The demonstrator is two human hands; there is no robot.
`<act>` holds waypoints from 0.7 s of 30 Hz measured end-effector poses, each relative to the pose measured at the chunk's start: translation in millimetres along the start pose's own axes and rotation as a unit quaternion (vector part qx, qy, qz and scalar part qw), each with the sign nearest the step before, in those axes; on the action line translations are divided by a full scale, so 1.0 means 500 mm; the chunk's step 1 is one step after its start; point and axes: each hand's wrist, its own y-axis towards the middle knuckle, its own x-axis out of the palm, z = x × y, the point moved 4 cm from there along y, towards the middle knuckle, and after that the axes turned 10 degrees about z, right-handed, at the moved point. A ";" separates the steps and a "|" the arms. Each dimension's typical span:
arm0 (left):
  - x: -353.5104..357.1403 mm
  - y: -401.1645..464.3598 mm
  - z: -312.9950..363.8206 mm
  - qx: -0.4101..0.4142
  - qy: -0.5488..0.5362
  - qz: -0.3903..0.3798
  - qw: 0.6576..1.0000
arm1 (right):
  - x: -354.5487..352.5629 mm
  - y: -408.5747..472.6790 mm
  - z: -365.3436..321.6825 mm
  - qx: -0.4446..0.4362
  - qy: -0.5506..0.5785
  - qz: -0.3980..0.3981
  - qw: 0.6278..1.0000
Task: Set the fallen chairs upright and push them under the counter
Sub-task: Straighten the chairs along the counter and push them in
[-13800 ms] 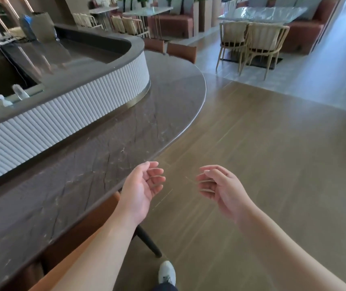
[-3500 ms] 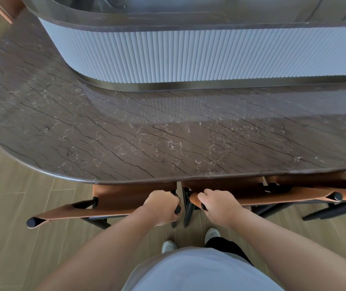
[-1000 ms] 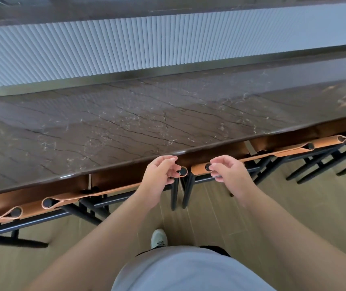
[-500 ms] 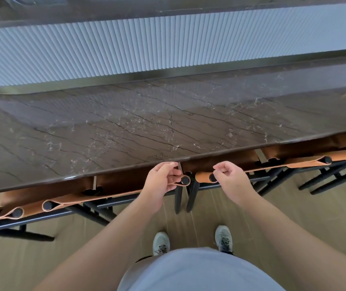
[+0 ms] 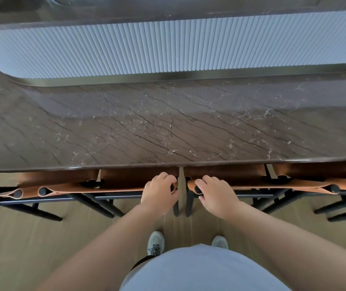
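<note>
Two tan leather chairs stand upright side by side at the brown marble counter (image 5: 167, 127), their seats tucked in the shadow beneath its near edge and only their backrests and black metal legs showing on the person's side. The left hand (image 5: 159, 193) curls its fingers over the right-hand end of the left chair's backrest (image 5: 96, 189), and the right hand (image 5: 215, 193) grips the left-hand end of the right chair's backrest (image 5: 273, 185), thumb wrapped under the leather roll near the black cap of the frame tube. Both backrests run left to right, parallel to the counter edge and just on the near side of it, so the long axis of each chair top lies square across the line of the arms. The two gripped ends are close together with a narrow gap between them, directly ahead of the person's body, and each hand is equally near its own chair. The counter lies straight forward of the hands, so any remaining push would probably go directly away from the body. Because each hand holds an inner corner rather than the middle, a push could swing the chairs' outer ends back; both look nearly home already. Further chairs (image 5: 27, 191) stand to either side, tucked in the same way.
</note>
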 end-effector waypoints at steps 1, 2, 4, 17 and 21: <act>0.003 0.001 0.006 0.020 0.043 -0.004 0.999 | 0.004 0.005 0.002 -0.001 0.000 -0.008 1.000; 0.008 0.002 0.010 0.036 0.084 -0.011 0.996 | 0.006 0.009 0.003 0.000 -0.002 -0.012 1.000; 0.016 0.002 0.014 0.054 0.144 -0.021 0.988 | 0.009 0.018 0.000 -0.001 -0.013 -0.008 1.000; 0.031 0.035 -0.012 0.063 0.164 -0.046 0.983 | 0.033 0.027 0.015 -0.084 -0.049 0.032 0.995; 0.030 0.033 -0.011 0.064 0.158 -0.039 0.985 | 0.027 0.032 0.008 -0.078 -0.046 0.039 0.995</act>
